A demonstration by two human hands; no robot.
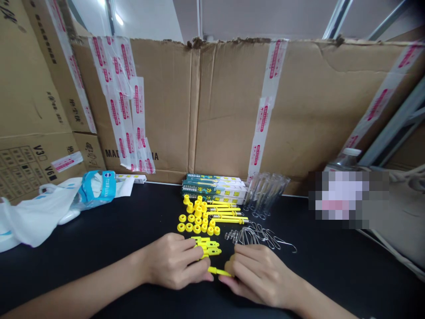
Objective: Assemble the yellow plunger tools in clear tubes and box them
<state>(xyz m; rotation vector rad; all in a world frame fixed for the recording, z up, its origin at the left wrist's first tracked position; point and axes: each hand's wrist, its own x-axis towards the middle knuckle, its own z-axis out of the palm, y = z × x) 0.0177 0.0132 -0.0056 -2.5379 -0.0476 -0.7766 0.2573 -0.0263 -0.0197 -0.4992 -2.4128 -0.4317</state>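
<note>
My left hand (175, 261) and my right hand (262, 277) are close together near the front of the black table, fingers closed. Between them is a slim yellow plastic piece (217, 271), pinched at its left end by my left hand and at its right end by my right. The fingers hide both ends. Just beyond my left fingertips lie several flat yellow plastic tabs (212, 251) with holes. Several metal hooks (249, 236) lie beyond my right hand, beside small metal coils (231, 235). Farther back are yellow collars and caps (197, 229) and yellow rods with metal ends (229, 219).
Stacked printed boxes (212, 188) stand at the back, next to clear tubes (265, 195). A blue-and-white tissue pack (99, 188) sits at left. Taped cardboard walls (226, 110) enclose the back and left. A bottle (350, 157) and a blurred-out patch are at right.
</note>
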